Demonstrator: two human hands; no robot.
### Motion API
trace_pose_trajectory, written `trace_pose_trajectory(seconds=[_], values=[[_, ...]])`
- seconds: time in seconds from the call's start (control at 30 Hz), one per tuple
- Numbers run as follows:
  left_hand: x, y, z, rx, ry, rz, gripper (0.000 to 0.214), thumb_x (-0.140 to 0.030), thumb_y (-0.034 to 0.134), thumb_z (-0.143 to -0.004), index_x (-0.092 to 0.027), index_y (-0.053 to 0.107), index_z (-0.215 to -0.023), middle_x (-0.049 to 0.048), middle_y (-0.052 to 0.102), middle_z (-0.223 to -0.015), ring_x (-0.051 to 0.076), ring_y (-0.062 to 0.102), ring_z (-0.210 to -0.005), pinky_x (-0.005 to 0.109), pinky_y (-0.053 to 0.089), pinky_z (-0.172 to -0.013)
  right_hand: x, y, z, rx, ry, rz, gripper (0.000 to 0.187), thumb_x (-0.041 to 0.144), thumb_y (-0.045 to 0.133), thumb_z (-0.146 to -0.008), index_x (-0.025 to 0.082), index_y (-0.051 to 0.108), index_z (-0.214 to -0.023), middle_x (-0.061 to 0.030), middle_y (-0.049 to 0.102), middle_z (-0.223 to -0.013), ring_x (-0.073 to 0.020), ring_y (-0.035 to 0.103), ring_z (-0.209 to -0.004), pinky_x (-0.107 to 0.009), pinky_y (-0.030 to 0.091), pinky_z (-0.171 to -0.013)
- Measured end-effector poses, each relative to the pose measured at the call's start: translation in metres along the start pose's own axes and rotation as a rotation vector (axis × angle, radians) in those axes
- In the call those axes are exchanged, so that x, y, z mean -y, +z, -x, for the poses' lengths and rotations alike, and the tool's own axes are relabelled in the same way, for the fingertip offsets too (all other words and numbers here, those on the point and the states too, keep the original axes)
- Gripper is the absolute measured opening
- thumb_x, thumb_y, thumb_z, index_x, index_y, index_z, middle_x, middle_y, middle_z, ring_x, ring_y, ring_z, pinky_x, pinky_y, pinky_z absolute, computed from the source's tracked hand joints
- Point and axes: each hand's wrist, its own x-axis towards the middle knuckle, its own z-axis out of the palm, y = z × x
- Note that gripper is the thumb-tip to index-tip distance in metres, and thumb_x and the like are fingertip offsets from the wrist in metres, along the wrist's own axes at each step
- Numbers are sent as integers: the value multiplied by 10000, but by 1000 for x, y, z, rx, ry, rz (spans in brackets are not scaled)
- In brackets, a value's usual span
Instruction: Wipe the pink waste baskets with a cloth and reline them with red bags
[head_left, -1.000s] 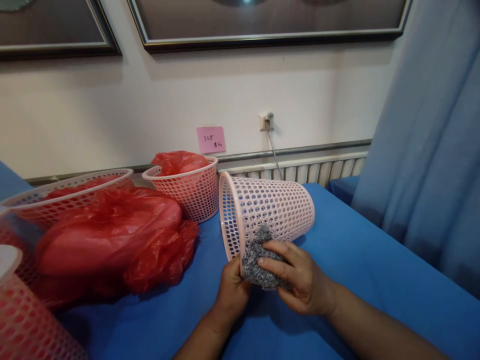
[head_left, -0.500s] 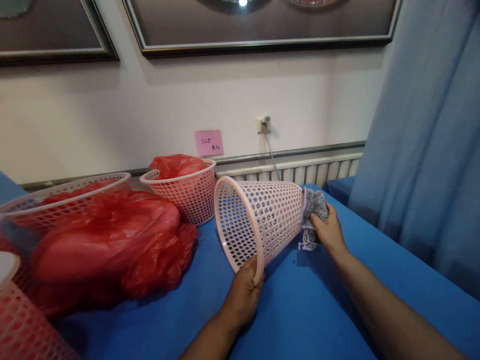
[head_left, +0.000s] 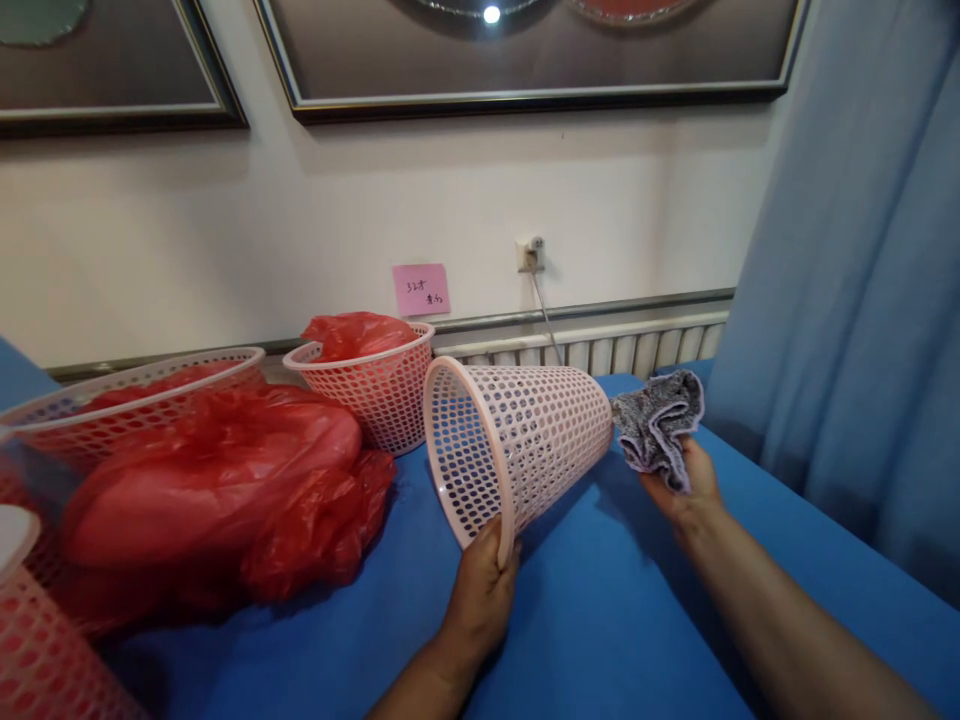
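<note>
A pale pink perforated plastic basket is tipped on its side above the blue surface, its mouth facing left and toward me. My left hand grips the lower part of its rim, thumb outside. To the right, my right hand holds a grey cloth with pale purple edging, bunched in folds. The cloth is close to the basket's base; whether they touch I cannot tell. Part of the right hand's fingers is hidden behind the cloth.
Red plastic bags lie on the blue-covered table at left. Another pink basket holding red plastic stands behind, with more baskets at the left edge. A radiator, a plugged-in socket and a blue curtain border the table.
My right hand has moved right, away from the basket's base, and the cloth has opened into looser folds. The basket has tilted slightly while my left hand keeps its rim.
</note>
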Motion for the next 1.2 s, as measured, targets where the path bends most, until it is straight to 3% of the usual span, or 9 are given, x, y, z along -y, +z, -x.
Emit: trace_pose_trajectory(seconds=[0.17, 0.27, 0.37, 0.43, 0.57, 0.77, 0.97, 1.1, 1.2], values=[[-3, 0, -1, 2, 3, 2, 391, -248, 494, -984, -203, 672, -1329, 112, 690, -1352, 276, 635, -1269, 479, 468, -1140, 5, -6, -3, 11, 126, -78, 486, 545, 537, -817, 279, 715, -1183, -78, 761, -1141, -315, 710, -1079, -580, 556, -952], [-3, 1, -1, 6, 16, -8, 389, -249, 488, -995, -209, 666, -1339, 107, 690, -1351, 276, 635, -1262, 473, 474, -1133, 8, -10, -7, -96, 145, -82, 503, 551, 554, -823, 263, 706, -1207, -90, 752, -1167, -319, 709, -1078, -576, 565, -933], [-2, 2, 0, 64, 59, -28, 413, -222, 455, -1011, -230, 631, -1384, 92, 679, -1366, 257, 619, -1276, 448, 471, -1135, 7, -12, -8, -275, 72, 70, 583, 533, 649, -796, 230, 664, -1293, -90, 730, -1217, -307, 701, -1090, -536, 562, -963], [-3, 2, 0, 117, 102, -58, 430, -194, 440, -1011, -244, 619, -1399, 86, 680, -1361, 247, 615, -1275, 432, 470, -1131, 3, -13, -7, -303, -29, 277, 644, 524, 689, -793, 235, 623, -1364, -82, 682, -1325, -302, 647, -1206, -526, 495, -1072], [-7, 4, 0, 177, 147, -112, 405, -194, 448, -1014, -247, 653, -1359, 97, 721, -1261, 241, 658, -1169, 404, 519, -1046, -5, -10, -1, -116, -183, 627, 751, 581, 636, -859, 230, 495, -1507, -107, 502, -1547, -303, 468, -1421, -535, 296, -1230], [-8, 12, -1, 187, 173, -144, 408, -182, 450, -1010, -244, 649, -1360, 104, 721, -1246, 240, 661, -1152, 413, 506, -1062, 1, 15, 22, 12, -490, 896, 642, 465, 632, -917, 239, 500, -1503, -132, 483, -1543, -314, 448, -1439, -559, 358, -1206], [-17, 15, -6, 245, 184, -142, 444, -152, 510, -975, -254, 627, -1391, 111, 697, -1317, 257, 637, -1188, 418, 490, -1069, 29, 52, 90, 454, -950, 813, 699, 142, 610, -920, 359, 402, -1552, -93, 423, -1579, -306, 488, -1408, -534, 499, -1105], [-21, 12, -3, 261, 149, -72, 416, -159, 531, -959, -226, 647, -1354, 123, 699, -1305, 267, 626, -1213, 422, 478, -1081, 38, 57, 107, 481, -1034, 736, 717, 103, 608, -888, 311, 418, -1547, -115, 443, -1535, -303, 553, -1319, -497, 557, -1027], [-23, 9, 2, 119, 73, 48, 434, -223, 634, -897, -185, 643, -1329, 119, 732, -1211, 278, 661, -1128, 399, 531, -999, 36, 57, 108, 539, -1073, 729, 693, 118, 604, -888, 292, 430, -1535, -125, 468, -1490, -296, 564, -1290, -484, 565, -1003]])
